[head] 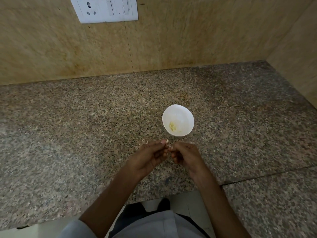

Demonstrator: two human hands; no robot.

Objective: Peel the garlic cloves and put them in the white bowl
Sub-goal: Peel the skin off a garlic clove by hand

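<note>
Head view: a person is standing at a speckled granite counter [85, 126], and both hands are meeting low over it, fingertips together.
Left hand [151, 157]: it is pinching a garlic clove [166, 141] between thumb and forefinger, the other fingers curling loosely underneath, palm turning toward the right hand.
Right hand [187, 155]: its fingers are bunching narrowly and nipping the near end of the same clove, knuckles facing up.
Clove position: it is sitting at the far tips of the left hand's fingers, touching the right hand's fingertips, held clear of the counter.
Clove direction: a pale end is poking out beyond the left thumb, pointing away from the person toward the bowl; the piece is showing too small to tell its long axis with certainty.
White bowl [181, 115]: it is resting upright on the counter just beyond both sets of fingertips, lining up more with the right hand, mouth facing up.
Peeled pieces [172, 126]: yellowish bits are lying in the bowl's bottom, on the side nearer the hands.
Peel scraps [143, 141]: pale flakes are lying on the counter just beyond the left hand's fingertips, near the bowl.
Socket plate [106, 9]: it is hanging on the tan wall [188, 31] well beyond the left hand, showing three pin holes and rocker switches.
Writing: any marking on the plate is blurring past reading.
</note>
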